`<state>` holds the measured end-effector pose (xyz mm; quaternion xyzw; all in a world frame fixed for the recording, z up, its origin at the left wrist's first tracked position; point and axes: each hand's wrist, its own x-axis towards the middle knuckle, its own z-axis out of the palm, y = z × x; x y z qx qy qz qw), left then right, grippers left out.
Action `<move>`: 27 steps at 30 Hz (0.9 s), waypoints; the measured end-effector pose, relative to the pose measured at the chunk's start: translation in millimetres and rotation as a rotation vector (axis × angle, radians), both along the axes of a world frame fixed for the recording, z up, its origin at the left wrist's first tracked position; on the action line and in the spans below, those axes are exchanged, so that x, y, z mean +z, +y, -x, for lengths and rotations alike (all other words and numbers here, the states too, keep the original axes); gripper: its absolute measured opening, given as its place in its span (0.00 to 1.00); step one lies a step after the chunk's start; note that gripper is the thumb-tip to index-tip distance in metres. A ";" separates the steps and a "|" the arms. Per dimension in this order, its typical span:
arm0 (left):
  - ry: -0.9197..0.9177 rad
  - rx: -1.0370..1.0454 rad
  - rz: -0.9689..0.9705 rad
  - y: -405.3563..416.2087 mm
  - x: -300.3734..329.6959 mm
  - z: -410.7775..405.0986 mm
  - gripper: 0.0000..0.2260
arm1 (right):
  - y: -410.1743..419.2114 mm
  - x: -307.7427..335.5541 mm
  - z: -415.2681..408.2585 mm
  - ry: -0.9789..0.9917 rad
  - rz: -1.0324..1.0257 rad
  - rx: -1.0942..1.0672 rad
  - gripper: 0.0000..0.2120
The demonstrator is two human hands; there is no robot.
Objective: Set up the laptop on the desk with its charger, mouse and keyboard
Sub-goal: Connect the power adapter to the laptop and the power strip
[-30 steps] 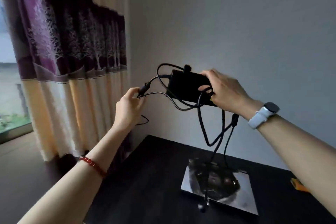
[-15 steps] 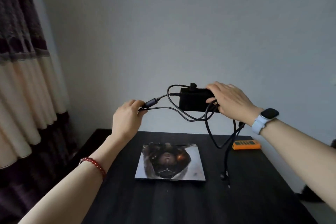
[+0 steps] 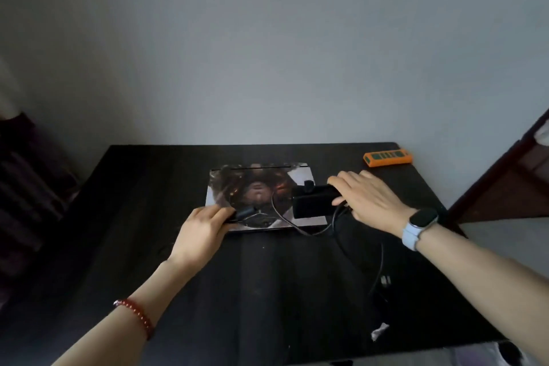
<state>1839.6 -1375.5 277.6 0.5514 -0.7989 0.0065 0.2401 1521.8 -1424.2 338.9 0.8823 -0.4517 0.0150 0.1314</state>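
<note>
A closed laptop with a printed picture on its lid lies flat in the middle of the black desk. My right hand grips the black charger brick low over the laptop's right side. My left hand pinches the charger's cable near its ferrite bead, at the laptop's front left corner. The cable loops over the lid and trails down the desk to the right, ending in a plug. No mouse or keyboard is in view.
An orange power strip lies at the desk's back right corner. A small white scrap sits near the front right edge. A grey wall stands behind the desk, and dark furniture is at the right.
Both hands have come down with the charger from chest height to just above the laptop. The view has swung from the curtain to face the desk squarely.
</note>
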 end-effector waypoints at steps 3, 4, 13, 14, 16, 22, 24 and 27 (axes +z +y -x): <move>-0.077 -0.020 -0.107 2.0 -30.0 -15.2 0.10 | -4.9 -44.5 -13.4 0.012 -0.136 -0.018 0.20; -0.099 -0.015 -0.147 3.6 -38.0 -18.9 0.11 | -4.7 -57.0 -17.5 0.008 -0.185 -0.029 0.21; -0.283 0.067 -0.306 -6.1 -97.8 -46.3 0.16 | -20.1 -144.4 -56.5 -0.026 -0.502 -0.077 0.27; -0.291 0.072 -0.331 -5.6 -104.4 -47.1 0.16 | -21.1 -153.1 -58.7 -0.003 -0.532 -0.080 0.28; -0.309 0.064 -0.373 -4.2 -116.4 -45.9 0.17 | -22.9 -167.2 -58.8 0.031 -0.583 -0.072 0.28; -0.265 0.019 -0.452 -11.4 -142.6 -20.9 0.18 | -38.3 -189.2 -33.9 0.092 -0.675 -0.065 0.29; -0.217 0.029 -0.527 -17.3 -152.5 -8.8 0.16 | -44.1 -195.2 -20.5 0.080 -0.714 -0.091 0.30; -0.174 0.096 -0.684 -23.9 -163.4 8.1 0.18 | -49.9 -202.7 -4.5 0.063 -0.753 -0.111 0.28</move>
